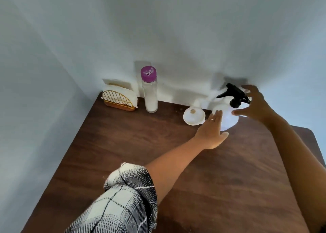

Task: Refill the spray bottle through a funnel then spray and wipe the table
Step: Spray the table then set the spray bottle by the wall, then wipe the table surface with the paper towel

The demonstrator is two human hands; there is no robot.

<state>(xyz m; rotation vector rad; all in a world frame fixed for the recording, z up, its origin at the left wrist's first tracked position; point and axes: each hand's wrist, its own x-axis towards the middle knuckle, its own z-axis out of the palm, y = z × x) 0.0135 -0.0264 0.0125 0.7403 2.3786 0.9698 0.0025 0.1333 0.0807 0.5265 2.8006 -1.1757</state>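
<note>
A white spray bottle [228, 117] with a black trigger head [234, 95] stands at the back right of the brown table [123, 153], against the wall. My left hand [212, 130] reaches to the bottle's left side, fingers straight and close to or touching its body. My right hand [254, 106] hovers spread just right of the trigger head, thumb near the bottle's shoulder, gripping nothing. A white funnel [194, 115] lies wide end up on the table just left of the bottle. A clear bottle with a purple cap [150, 90], partly filled with white liquid, stands further left.
A gold wire napkin holder [120, 100] with white napkins sits in the back left corner. Pale walls close off the table at the back and the left. The table's right edge runs down behind my right forearm.
</note>
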